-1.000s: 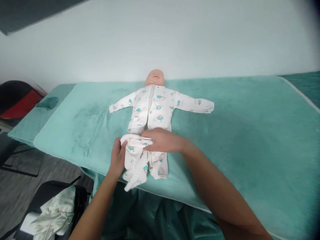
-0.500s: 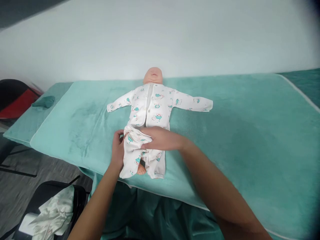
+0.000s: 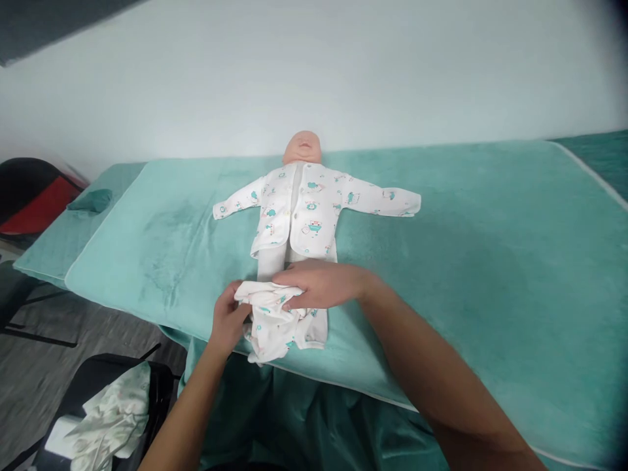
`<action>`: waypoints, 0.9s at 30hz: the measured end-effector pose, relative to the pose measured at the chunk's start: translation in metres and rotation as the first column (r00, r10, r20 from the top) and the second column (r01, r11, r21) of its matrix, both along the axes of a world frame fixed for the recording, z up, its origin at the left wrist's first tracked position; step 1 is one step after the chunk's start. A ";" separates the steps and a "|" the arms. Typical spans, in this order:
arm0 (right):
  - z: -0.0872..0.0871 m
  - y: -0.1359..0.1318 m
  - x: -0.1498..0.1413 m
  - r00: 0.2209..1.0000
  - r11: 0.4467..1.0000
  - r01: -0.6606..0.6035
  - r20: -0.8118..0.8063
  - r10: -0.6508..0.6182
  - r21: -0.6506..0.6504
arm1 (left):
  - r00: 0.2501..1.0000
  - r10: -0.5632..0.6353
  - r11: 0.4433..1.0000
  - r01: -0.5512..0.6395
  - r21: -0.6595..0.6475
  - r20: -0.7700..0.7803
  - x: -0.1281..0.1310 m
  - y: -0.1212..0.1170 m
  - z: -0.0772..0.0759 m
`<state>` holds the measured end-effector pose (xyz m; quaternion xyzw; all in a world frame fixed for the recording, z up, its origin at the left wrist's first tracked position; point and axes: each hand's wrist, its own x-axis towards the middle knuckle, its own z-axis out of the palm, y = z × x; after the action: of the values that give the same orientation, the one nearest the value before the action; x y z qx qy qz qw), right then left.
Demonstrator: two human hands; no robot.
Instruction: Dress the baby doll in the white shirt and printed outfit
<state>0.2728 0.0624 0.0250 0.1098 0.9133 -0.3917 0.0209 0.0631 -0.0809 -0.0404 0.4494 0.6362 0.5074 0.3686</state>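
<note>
Both hands grip the bunched waistband of the baby trousers (image 3: pixel 275 320): the left hand (image 3: pixel 226 320) pinches the near side, the right hand (image 3: pixel 318 284) lies clenched over the top. The trousers sit low on the doll (image 3: pixel 299 209), which lies on its back on the green towel (image 3: pixel 466 261) covering the table. If one side were pulled harder, I think the soft cloth could twist or snag on a leg (both legs are hidden). The trousers are white with small teal prints, crumpled, matching the buttoned top (image 3: pixel 314 209).
</note>
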 end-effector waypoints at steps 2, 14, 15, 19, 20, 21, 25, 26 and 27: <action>0.001 -0.004 -0.003 0.999 0.999 -0.009 0.038 0.007 0.049 | 1.000 -0.001 0.995 0.003 -0.102 0.021 0.001 -0.021 -0.003; -0.003 -0.003 -0.003 0.997 0.996 -0.072 -0.011 0.073 0.061 | 0.965 -0.124 0.946 0.045 -0.320 -0.232 0.029 -0.050 0.029; -0.003 -0.002 -0.002 0.998 0.996 -0.068 -0.001 0.068 0.053 | 0.974 -0.133 0.935 0.063 -0.348 -0.182 0.029 -0.048 0.031; -0.002 -0.001 -0.002 0.999 0.999 -0.049 -0.013 0.050 0.024 | 0.985 -0.131 0.895 0.166 -0.415 0.111 0.027 -0.046 0.032; -0.002 -0.001 -0.002 0.999 0.999 -0.036 -0.024 0.036 -0.003 | 0.972 -0.119 0.892 0.194 -0.407 0.201 0.026 -0.046 0.031; -0.002 -0.001 -0.002 0.999 0.999 -0.018 -0.034 0.017 -0.037 | 0.953 -0.099 0.896 0.210 -0.391 0.285 0.027 -0.046 0.029; -0.003 0.001 -0.001 0.999 0.990 0.021 -0.044 -0.028 -0.142 | 0.853 0.043 0.940 0.142 -0.311 0.521 0.029 -0.048 0.017; -0.003 0.001 -0.001 0.999 0.990 0.010 -0.042 -0.016 -0.143 | 0.825 0.086 0.947 0.107 -0.304 0.559 0.030 -0.048 0.014; -0.004 0.000 -0.001 0.999 0.991 -0.002 -0.040 -0.003 -0.132 | 0.797 0.127 0.951 0.071 -0.302 0.590 0.031 -0.049 0.011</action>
<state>0.2720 0.0628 0.0215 0.1007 0.8855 -0.4535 0.0098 0.0941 -0.1294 -0.0297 0.1918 0.5636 0.5236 0.6095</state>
